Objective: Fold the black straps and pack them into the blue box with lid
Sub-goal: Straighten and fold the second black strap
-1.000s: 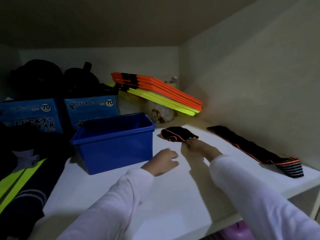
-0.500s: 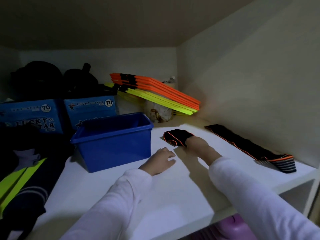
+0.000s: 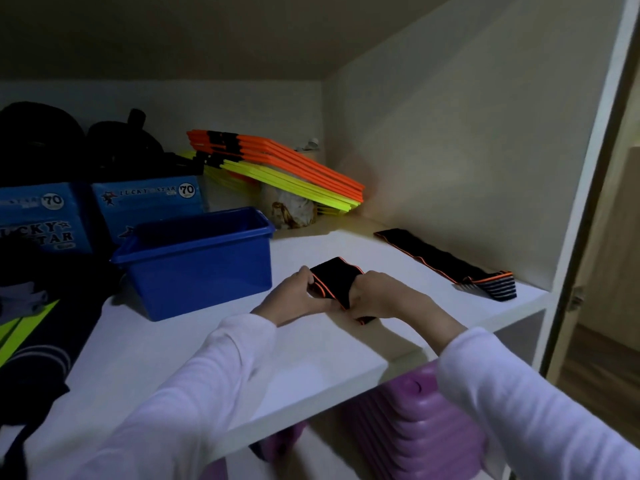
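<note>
White closet shelf [image 3: 194, 355] — blue box [image 3: 202, 268], folded strap [image 3: 334, 284] between hands.

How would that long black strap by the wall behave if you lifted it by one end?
The long strap lies flat and thin on the shelf, so it would probably droop limply. The folded strap both hands grip bends easily, suggesting soft fabric, likely light and unbreakable.

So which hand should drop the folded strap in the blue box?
Probably the left hand: it grips the folded strap on the side facing the blue box. The right hand would have to cross over.
</note>
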